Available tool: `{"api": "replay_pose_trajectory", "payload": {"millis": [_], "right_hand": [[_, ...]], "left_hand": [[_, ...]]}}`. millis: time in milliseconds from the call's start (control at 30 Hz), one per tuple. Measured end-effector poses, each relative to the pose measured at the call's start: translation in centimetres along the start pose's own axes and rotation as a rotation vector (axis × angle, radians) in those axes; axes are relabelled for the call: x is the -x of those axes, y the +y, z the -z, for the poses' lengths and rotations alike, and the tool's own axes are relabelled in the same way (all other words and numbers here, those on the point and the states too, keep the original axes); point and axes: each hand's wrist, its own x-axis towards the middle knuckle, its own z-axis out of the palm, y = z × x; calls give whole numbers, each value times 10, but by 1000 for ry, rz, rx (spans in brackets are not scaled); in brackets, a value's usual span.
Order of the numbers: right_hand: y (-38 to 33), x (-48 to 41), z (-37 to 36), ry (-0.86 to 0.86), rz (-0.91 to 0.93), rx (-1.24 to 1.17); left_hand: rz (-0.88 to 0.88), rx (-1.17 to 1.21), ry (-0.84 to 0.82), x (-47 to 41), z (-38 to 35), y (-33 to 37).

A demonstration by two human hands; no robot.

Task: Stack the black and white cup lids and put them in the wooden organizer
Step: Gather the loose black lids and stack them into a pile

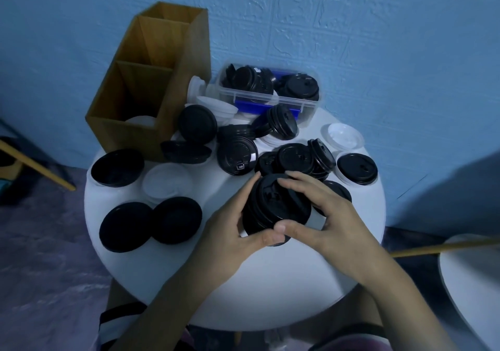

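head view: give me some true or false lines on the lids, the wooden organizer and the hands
1. The left hand and the right hand both hold the stack of black lids above the table. True.
2. The nearest compartment of the wooden organizer holds no lid. False: a white lid lies in it.
3. The clear plastic box holds only white lids. False: black lids lie in it.
4. Two black lids lie side by side near the table's left edge. True.
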Motion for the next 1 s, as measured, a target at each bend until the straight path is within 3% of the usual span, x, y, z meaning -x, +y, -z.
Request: {"api": "replay_pose_trajectory", "payload": {"millis": [633, 1000], "right_hand": [[-6, -20, 21, -255, 21, 157], [-10, -13, 13, -171, 18, 221]], "left_hand": [[26, 11, -58, -4, 6, -3], [18, -13, 7, -4, 2, -3]]}}
